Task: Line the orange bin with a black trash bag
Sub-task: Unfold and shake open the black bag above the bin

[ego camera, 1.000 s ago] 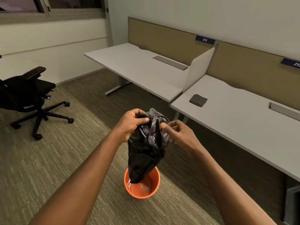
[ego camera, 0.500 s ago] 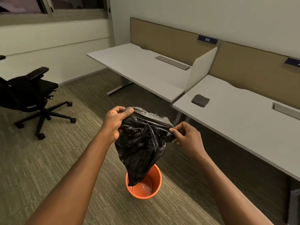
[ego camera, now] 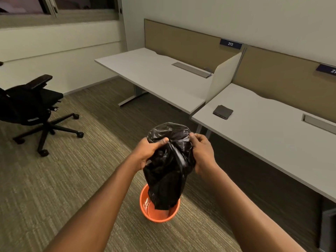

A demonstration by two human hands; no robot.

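Note:
A black trash bag point(ego camera: 168, 171) hangs in the air between both hands. My left hand point(ego camera: 148, 152) grips its top edge on the left and my right hand point(ego camera: 203, 154) grips it on the right. The bag's top billows up into a dome above my fingers. Its lower end dangles over the orange bin point(ego camera: 160, 214), which stands upright on the carpet below; the bag hides the bin's far rim. Whether the bag's tip touches the bin's inside I cannot tell.
A white desk point(ego camera: 272, 135) runs along the right, with a folded dark item point(ego camera: 223, 112) on it. A second white desk point(ego camera: 151, 75) lies further back. A black office chair point(ego camera: 31, 108) stands at the left on the carpet.
My hands have come closer together after spreading the bag's mouth half a second ago. The bag's top has puffed up into a dome, and its lower end hangs lower over the bin.

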